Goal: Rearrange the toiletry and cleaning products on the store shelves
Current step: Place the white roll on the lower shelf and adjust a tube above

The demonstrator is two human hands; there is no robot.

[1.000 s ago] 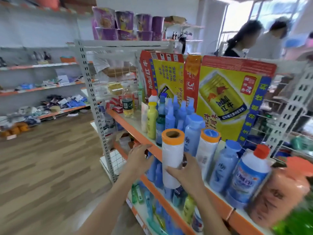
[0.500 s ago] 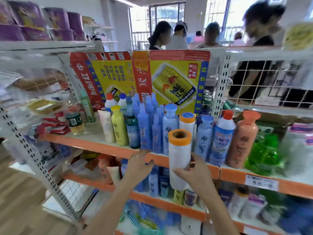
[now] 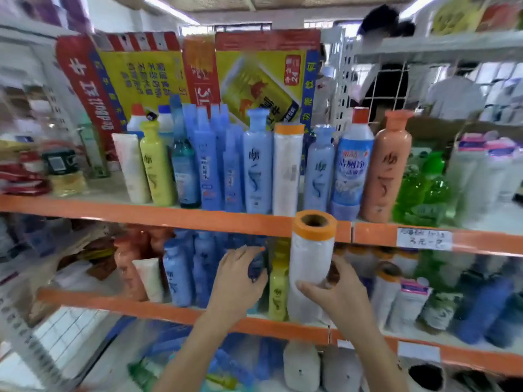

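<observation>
My right hand (image 3: 336, 295) grips a white roll with an orange top (image 3: 310, 258), upright, in front of the orange edge of the upper shelf (image 3: 169, 215). A matching roll (image 3: 288, 168) stands on that shelf among blue bottles (image 3: 257, 162). My left hand (image 3: 235, 281) reaches into the middle shelf (image 3: 141, 309), fingers curled round a dark blue bottle (image 3: 256, 268). A yellow bottle (image 3: 278, 290) stands between my two hands.
Yellow drink cartons (image 3: 254, 77) stand behind the upper row. A salmon bottle (image 3: 386, 168) and green bottles (image 3: 418, 193) fill the right side. A handwritten price label (image 3: 423, 239) hangs on the shelf edge. People (image 3: 390, 80) stand behind the wire rack.
The view swung to face the shelves head on. My left hand dropped from the upper shelf edge to the dark blue bottle on the middle shelf. The roll stays in my right hand.
</observation>
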